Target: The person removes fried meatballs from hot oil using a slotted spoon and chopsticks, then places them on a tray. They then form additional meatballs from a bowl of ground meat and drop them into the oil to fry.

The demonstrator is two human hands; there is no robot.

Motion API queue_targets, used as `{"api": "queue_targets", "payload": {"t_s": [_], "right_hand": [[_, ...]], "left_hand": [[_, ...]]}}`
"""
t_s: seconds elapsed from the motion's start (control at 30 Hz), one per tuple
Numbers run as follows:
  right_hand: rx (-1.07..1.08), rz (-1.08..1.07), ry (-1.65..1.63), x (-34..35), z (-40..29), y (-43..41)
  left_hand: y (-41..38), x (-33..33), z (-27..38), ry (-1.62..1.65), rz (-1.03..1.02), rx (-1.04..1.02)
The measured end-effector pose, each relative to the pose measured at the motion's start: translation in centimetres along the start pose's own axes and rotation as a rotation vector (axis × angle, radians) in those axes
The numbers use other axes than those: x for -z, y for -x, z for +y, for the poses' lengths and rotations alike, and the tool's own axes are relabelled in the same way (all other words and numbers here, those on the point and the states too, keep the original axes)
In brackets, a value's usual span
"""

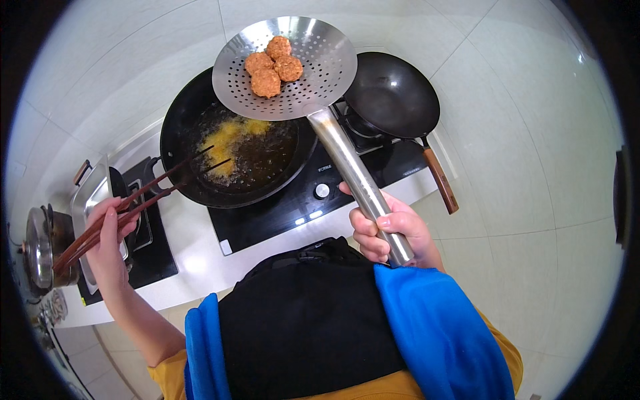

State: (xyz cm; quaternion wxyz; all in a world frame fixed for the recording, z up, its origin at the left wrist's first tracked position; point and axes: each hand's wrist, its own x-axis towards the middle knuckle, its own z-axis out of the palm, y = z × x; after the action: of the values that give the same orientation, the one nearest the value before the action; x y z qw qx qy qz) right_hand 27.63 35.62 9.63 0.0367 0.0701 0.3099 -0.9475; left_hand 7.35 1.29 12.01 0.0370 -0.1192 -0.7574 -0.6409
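My left hand (pixel 111 230) holds a pair of long wooden chopsticks (pixel 150 190), their dark tips spread apart over the oil. Below the tips, a black wok (pixel 175 130) contains bubbling dark oil with yellow, frothy frying food (pixel 225 142) along its left and upper part. My right hand (pixel 392 227) grips the steel handle of a perforated skimmer ladle (pixel 325 55). Several browned fried balls (pixel 266 83) sit clustered in the skimmer's bowl, which is held above the wok's far right rim and hides part of it.
A smaller dark frying pan (pixel 392 95) with a wooden handle rests on the right burner of the black glass gas hob (pixel 260 220). At left are a rectangular steel pan (pixel 90 187) and a lidded pot (pixel 42 247). The white counter (pixel 192 250) runs along the front.
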Motion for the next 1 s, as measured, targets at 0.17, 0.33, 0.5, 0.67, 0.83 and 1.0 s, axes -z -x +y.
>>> {"api": "queue_targets", "payload": {"t_s": [0.17, 0.33, 0.5, 0.67, 0.83, 1.0], "right_hand": [[-0.039, -0.114, -0.054, 0.7, -0.2, 0.1], [-0.021, -0.016, 0.008, -0.1, -0.3, 0.3], [-0.029, -0.005, 0.016, -0.4, -0.3, 0.4], [-0.054, -0.12, -0.041, 0.3, -0.3, 0.1], [-0.048, -0.106, -0.041, 0.3, -0.4, 0.1], [-0.024, -0.104, -0.039, 0.3, -0.3, 0.0]], "left_hand": [[0.3, -0.4, -0.4, 0.009, -0.033, -0.017], [-1.1, -5.5, -2.1, 0.034, -0.133, -0.085], [-2.4, -9.0, -2.9, -0.054, -0.192, -0.13], [-3.4, -10.5, -2.9, -0.064, -0.201, -0.13], [-3.1, -9.3, -2.2, 0.079, -0.178, -0.126], [-2.7, -7.6, -2.6, 0.061, -0.134, -0.109]]}}
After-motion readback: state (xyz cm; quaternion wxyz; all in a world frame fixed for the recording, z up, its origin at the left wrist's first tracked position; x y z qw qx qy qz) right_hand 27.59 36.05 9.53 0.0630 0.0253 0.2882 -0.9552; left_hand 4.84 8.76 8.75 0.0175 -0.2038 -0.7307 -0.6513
